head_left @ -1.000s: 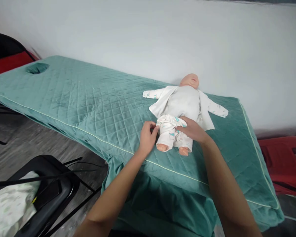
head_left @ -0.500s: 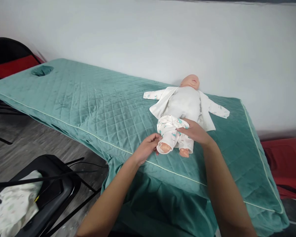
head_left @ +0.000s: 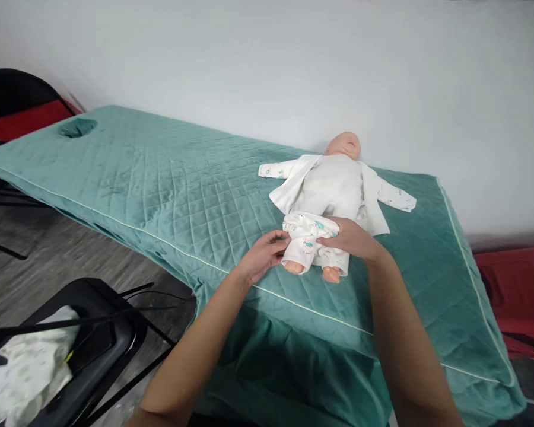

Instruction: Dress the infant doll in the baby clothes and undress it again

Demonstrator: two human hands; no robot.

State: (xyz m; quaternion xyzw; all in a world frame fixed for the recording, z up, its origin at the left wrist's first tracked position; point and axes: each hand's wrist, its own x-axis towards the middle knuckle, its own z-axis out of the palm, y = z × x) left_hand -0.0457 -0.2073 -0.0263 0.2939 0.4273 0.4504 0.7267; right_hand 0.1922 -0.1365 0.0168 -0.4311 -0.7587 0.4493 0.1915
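Note:
A baby doll [head_left: 343, 145] lies on its back on the green quilted bed cover, head toward the wall. Its white jacket [head_left: 296, 184] is spread open with both sleeves out to the sides. White printed trousers [head_left: 309, 244] are bunched around its lower legs, and both feet poke out of the cuffs. My left hand [head_left: 267, 254] has its fingers curled at the edge of the left trouser leg. My right hand [head_left: 347, 236] grips the trousers' waist part from the right, its thumb on top and its other fingers hidden.
The green-covered bed [head_left: 169, 184] runs along a white wall, with a face hole [head_left: 78, 127] at its far left end. Lower left, a black chair [head_left: 102, 332] carries printed cloth [head_left: 31, 367]. Red chairs stand at the far left and right.
My left hand has shifted slightly up along the trouser leg. The left cuff sits a little higher and covers more of that foot. My right hand has stayed nearly in place.

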